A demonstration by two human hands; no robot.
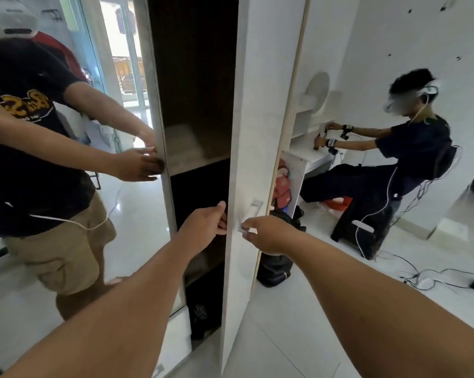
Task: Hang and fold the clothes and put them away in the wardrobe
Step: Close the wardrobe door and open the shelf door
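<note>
Head view, my left hand (208, 225) fingers curled round the free edge of the white wardrobe door (246, 159), my right hand (268, 234) pinching its handle (251, 216), door ajar, dark wardrobe (197, 105) shelves inside, mirror door (66, 159) at left.

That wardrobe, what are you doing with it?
The person wearing the camera is working the wardrobe door. The left hand curls its fingers round the door's edge, and the right hand pinches the handle. The door stands partly open, showing dark shelves. The mirror door beside it reflects the person.
</note>
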